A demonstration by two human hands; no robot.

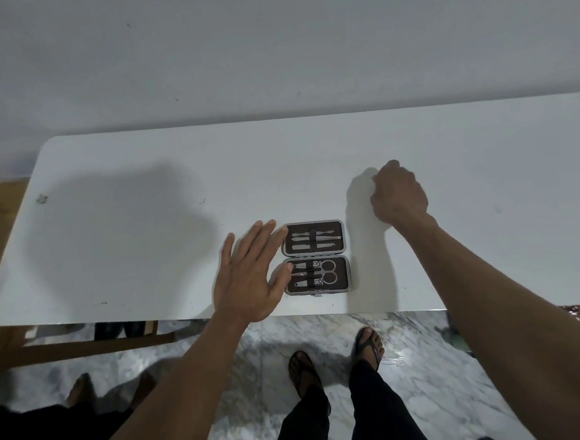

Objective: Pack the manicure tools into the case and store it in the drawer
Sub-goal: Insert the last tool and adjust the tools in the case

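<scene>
A small manicure case point(315, 257) lies open flat on the white table point(145, 230) near its front edge. Its dark lining holds metal tools under elastic straps: slim picks and tweezers in the far half point(314, 237), scissors point(326, 272) and clippers in the near half. My left hand point(248, 277) rests flat with fingers spread, its fingertips touching the case's left edge. My right hand point(398, 193) hovers over the table to the right of and beyond the case, fingers curled down; anything under them is hidden. No drawer is in view.
The table stands against a plain white wall point(270, 49). Below the front edge are a marble floor point(413, 383), my feet in sandals point(368, 346), and a wooden frame point(84, 346) at the left. Another person's foot point(79, 389) shows at the lower left.
</scene>
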